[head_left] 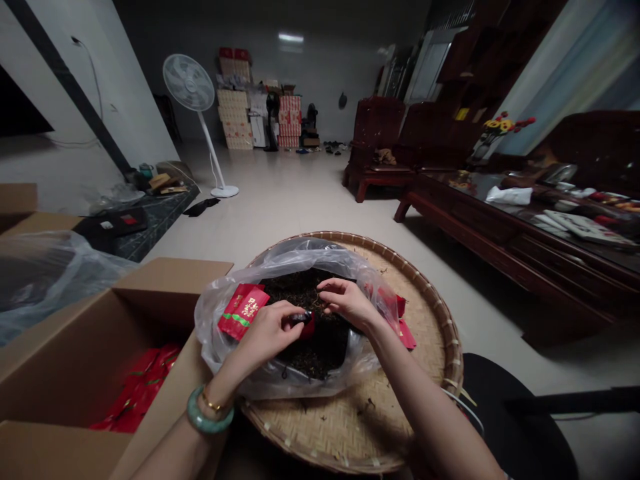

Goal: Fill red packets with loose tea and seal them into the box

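My left hand (273, 330) is closed on a small red packet (309, 327), whose dark mouth shows by my thumb. My right hand (347, 303) hovers just right of it, fingers curled together around a few dark strands of tea leaves. Below both hands, loose dried tea leaves (295, 288) fill a clear plastic bag (215, 317) with its mouth spread wide. Flat red packets (244, 310) with gold writing and a green band lie on the bag's left side. The bag sits on a round woven bamboo tray (425, 293).
Left of the tray stands an open cardboard box (45, 373) with red packets (145, 387) inside. More red packets (406, 333) lie at the tray's right. A black round base (515, 413) is at lower right. Beyond are a white fan (190, 83) and a dark wooden table (480, 233).
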A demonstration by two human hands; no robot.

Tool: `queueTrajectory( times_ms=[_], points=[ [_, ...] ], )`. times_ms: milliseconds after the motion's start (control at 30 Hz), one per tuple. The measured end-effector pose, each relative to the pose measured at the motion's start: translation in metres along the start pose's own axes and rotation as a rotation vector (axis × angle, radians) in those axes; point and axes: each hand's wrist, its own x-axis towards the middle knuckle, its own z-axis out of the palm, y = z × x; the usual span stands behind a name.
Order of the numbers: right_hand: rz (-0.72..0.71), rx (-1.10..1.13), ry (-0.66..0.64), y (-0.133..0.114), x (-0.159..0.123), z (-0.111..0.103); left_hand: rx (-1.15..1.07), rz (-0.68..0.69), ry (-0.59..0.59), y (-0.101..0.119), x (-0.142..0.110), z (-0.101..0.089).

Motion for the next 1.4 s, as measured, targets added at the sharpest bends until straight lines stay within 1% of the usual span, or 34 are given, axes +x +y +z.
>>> queueTrajectory(
  times_ms=[67,167,233,333,400,467,533,633,700,733,800,867,933,967,1067,1167,1267,1400],
  points=[
    [-0.026,-0.061,-0.032,-0.011,-0.009,0.006,0.000,0.001,0.002,0.000,0.001,0.000],
    [-0.054,-0.247,-0.072,-0.020,-0.018,0.017,0.011,0.012,-0.010,0.001,0.003,0.001],
    [-0.087,-0.416,-0.069,-0.020,-0.021,0.023,0.022,0.009,-0.021,0.001,0.003,0.001],
    [-0.173,-0.663,-0.052,-0.017,-0.024,0.029,0.013,-0.005,-0.023,0.000,0.004,0.000],
    [-0.215,-0.756,-0.049,-0.016,-0.025,0.030,0.008,-0.010,-0.023,-0.001,0.004,0.000],
    [-0.224,-0.777,-0.033,-0.016,-0.026,0.029,0.008,-0.016,-0.020,-0.002,0.004,0.000],
    [-0.213,-0.746,0.002,-0.016,-0.024,0.027,0.000,-0.023,-0.016,-0.004,0.003,0.000],
    [-0.212,-0.687,0.095,-0.016,-0.019,0.020,-0.020,-0.013,-0.011,-0.005,0.001,0.000],
    [-0.265,-0.732,0.134,-0.016,-0.019,0.014,-0.030,0.005,-0.010,-0.005,-0.003,0.000],
    [-0.308,-0.788,0.131,-0.016,-0.020,0.012,-0.032,0.014,-0.007,-0.004,-0.004,0.000],
    [-0.402,-0.931,0.050,-0.016,-0.026,0.010,-0.031,0.036,-0.002,-0.003,-0.008,0.000],
    [-0.466,-1.081,-0.099,-0.017,-0.036,0.014,-0.029,0.059,-0.007,-0.002,-0.010,-0.001],
    [-0.469,-1.250,-0.227,-0.018,-0.045,0.021,-0.026,0.083,-0.025,0.000,-0.012,-0.002],
    [-0.444,-1.341,-0.265,-0.018,-0.048,0.025,-0.019,0.099,-0.039,0.001,-0.013,-0.003],
    [-0.351,-1.575,-0.283,-0.017,-0.049,0.036,0.048,0.183,-0.068,0.001,-0.015,-0.006],
    [-0.327,-1.691,-0.263,-0.013,-0.043,0.041,0.159,0.277,-0.089,-0.005,-0.017,-0.009],
    [-0.320,-1.712,-0.262,-0.010,-0.040,0.041,0.242,0.334,-0.071,-0.014,-0.017,-0.010],
    [-0.273,-1.696,-0.316,-0.013,-0.041,0.043,0.212,0.418,-0.023,-0.017,-0.013,-0.008]
  ],
)
